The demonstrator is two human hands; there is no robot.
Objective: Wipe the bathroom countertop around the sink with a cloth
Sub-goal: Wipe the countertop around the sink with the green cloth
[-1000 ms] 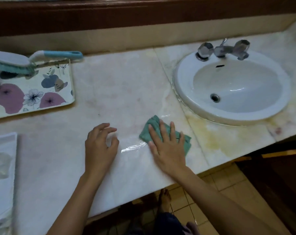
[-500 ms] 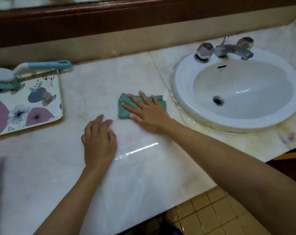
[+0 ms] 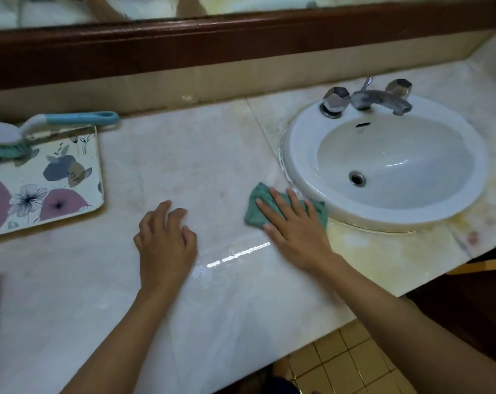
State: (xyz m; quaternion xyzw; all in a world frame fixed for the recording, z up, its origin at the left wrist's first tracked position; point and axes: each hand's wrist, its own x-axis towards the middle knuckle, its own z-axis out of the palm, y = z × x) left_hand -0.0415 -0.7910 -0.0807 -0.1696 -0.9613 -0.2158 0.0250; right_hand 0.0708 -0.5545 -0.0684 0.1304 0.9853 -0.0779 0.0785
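In the head view, my right hand (image 3: pixel 295 231) lies flat on the crumpled teal-green cloth (image 3: pixel 256 207). Its fingers (image 3: pixel 278 200) are straight and slightly spread, pressing the cloth onto the pale marble surface (image 3: pixel 184 155). The cloth shows beyond my fingertips and to their left. Its right end lies against the front-left rim of the white oval ceramic sink (image 3: pixel 383 218).

My left hand (image 3: pixel 167 240) rests on the surface left of the cloth, apart from it, fingers loosely curled and holding nothing.

At far left, a flower-printed rectangular tray (image 3: pixel 70 155) carries a white scrub brush with a blue handle (image 3: pixel 76 118). A chrome two-knob faucet (image 3: pixel 377 99) stands at the sink's back rim.
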